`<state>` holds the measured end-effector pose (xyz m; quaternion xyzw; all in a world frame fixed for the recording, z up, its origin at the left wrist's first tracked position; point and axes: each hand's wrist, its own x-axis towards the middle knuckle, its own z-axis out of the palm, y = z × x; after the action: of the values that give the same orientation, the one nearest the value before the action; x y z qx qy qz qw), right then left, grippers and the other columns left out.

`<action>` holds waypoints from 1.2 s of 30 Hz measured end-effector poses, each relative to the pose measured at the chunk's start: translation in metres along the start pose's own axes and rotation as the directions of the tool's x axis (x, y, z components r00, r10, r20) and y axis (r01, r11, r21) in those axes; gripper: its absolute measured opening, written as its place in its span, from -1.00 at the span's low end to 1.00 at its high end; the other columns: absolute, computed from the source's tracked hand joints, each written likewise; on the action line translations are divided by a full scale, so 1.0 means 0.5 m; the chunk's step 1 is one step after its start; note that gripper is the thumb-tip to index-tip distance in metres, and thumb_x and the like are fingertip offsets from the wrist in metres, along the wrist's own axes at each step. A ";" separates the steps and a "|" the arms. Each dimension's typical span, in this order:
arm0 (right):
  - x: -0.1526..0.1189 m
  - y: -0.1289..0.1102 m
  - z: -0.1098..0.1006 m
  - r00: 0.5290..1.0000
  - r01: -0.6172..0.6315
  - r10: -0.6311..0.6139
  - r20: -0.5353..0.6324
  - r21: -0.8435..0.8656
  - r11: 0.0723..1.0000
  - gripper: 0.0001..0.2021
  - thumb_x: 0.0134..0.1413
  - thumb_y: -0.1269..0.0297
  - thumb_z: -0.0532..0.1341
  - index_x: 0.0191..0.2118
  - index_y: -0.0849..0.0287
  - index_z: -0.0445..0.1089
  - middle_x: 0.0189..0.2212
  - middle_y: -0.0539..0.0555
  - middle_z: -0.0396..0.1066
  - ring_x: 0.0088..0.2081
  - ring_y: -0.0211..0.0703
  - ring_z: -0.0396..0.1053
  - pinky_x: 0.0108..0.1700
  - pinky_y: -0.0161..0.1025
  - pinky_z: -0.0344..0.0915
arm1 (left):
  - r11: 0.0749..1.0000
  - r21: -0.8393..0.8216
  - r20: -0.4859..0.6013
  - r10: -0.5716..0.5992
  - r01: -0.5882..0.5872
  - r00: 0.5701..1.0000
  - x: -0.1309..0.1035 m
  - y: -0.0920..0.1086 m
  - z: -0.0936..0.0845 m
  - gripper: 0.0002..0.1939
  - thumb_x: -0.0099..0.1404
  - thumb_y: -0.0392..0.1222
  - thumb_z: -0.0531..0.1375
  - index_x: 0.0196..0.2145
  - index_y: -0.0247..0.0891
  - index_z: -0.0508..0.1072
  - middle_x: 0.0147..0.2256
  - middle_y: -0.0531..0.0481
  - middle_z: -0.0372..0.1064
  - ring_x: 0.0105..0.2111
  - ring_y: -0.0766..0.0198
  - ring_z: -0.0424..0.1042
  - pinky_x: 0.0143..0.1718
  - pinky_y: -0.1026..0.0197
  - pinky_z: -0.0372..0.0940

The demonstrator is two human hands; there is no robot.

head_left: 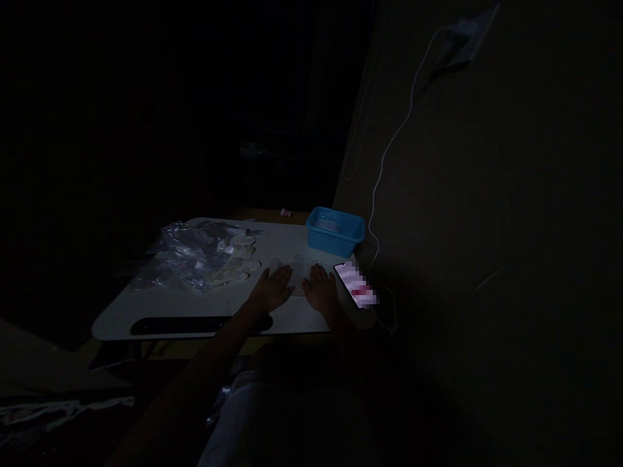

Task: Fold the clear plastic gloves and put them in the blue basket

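Note:
My left hand (271, 290) lies flat, fingers stretched forward, on the left part of a thin clear plastic sheet or bag (300, 272) on the white table (228, 308). Its right part is under my right hand (321, 288), also flat with the fingers extended. What the plastic holds, if anything, is too dark to make out. Left of my hands several pale, rounded flat pieces (243, 253) lie in a row. They rest against a large crumpled clear plastic bag (195, 253).
A blue plastic basket (335, 243) stands at the table's back right. A lit phone (353, 284) lies right of my right hand. A white cable (382, 162) runs down the wall from a socket (467, 39). A dark slot (185, 324) edges the table front. The room is very dark.

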<state>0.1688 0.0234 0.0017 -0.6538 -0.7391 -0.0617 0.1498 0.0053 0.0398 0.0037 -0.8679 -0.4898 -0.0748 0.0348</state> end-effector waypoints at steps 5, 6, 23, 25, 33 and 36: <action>0.000 0.000 0.003 1.000 -0.005 0.005 -0.006 0.011 1.000 -0.48 0.19 0.14 -0.19 0.16 0.36 0.06 0.17 0.25 0.00 0.20 -0.08 -0.06 0.15 0.00 -0.12 | 0.998 0.007 -0.040 -0.069 0.069 0.997 -0.006 0.003 -0.005 -0.49 0.32 -0.06 -0.26 0.15 -0.27 0.07 0.19 -0.17 -0.05 0.20 0.16 -0.09 0.12 -0.09 -0.14; 0.000 -0.001 0.003 1.000 -0.005 0.005 -0.009 0.012 1.000 -0.48 0.19 0.14 -0.18 0.16 0.36 0.06 0.17 0.25 0.00 0.20 -0.08 -0.06 0.15 0.00 -0.12 | 0.997 0.015 -0.043 -0.078 0.078 0.996 -0.007 0.004 -0.005 -0.49 0.32 -0.07 -0.26 0.15 -0.27 0.07 0.19 -0.18 -0.06 0.20 0.16 -0.09 0.12 -0.09 -0.14; 0.002 -0.044 -0.016 0.973 0.218 -0.214 -0.080 0.045 0.975 -0.50 0.21 0.19 -0.18 0.21 0.29 -0.08 0.21 0.18 -0.07 0.23 -0.12 -0.17 0.19 -0.02 -0.23 | 0.993 0.027 -0.037 -0.113 0.114 0.993 0.001 -0.001 0.006 -0.46 0.29 -0.09 -0.23 0.16 -0.34 0.05 0.19 -0.20 -0.07 0.19 0.13 -0.05 0.10 -0.11 -0.10; 0.006 -0.056 -0.009 0.972 0.230 -0.228 -0.049 0.031 0.973 -0.50 0.21 0.16 -0.20 0.21 0.27 -0.06 0.22 0.17 -0.08 0.24 -0.11 -0.19 0.19 0.01 -0.26 | 0.994 0.030 -0.034 -0.105 0.106 0.994 0.001 -0.002 0.006 -0.46 0.28 -0.12 -0.22 0.16 -0.35 0.05 0.19 -0.21 -0.06 0.19 0.13 -0.06 0.10 -0.11 -0.11; 0.009 -0.053 0.001 0.980 0.194 -0.195 0.035 0.033 0.980 -0.49 0.22 0.10 -0.25 0.16 0.25 0.04 0.19 0.16 0.00 0.21 -0.11 -0.09 0.16 0.08 -0.14 | 0.993 0.022 0.002 -0.113 0.113 0.994 0.001 0.001 0.000 -0.47 0.28 -0.12 -0.22 0.17 -0.34 0.04 0.20 -0.20 -0.08 0.19 0.13 -0.08 0.10 -0.11 -0.11; 0.006 -0.048 -0.001 0.989 0.146 -0.147 0.032 0.029 0.989 -0.49 0.22 0.11 -0.24 0.16 0.27 0.04 0.18 0.17 0.00 0.21 -0.11 -0.08 0.15 0.07 -0.13 | 0.993 0.023 -0.009 -0.113 0.113 0.994 0.000 0.003 -0.003 -0.47 0.28 -0.11 -0.22 0.16 -0.35 0.04 0.19 -0.21 -0.08 0.19 0.13 -0.07 0.11 -0.11 -0.11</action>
<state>0.1447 0.0225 0.0058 -0.5967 -0.7883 -0.0517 0.1410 0.0062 0.0388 0.0051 -0.8381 -0.5387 -0.0741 0.0427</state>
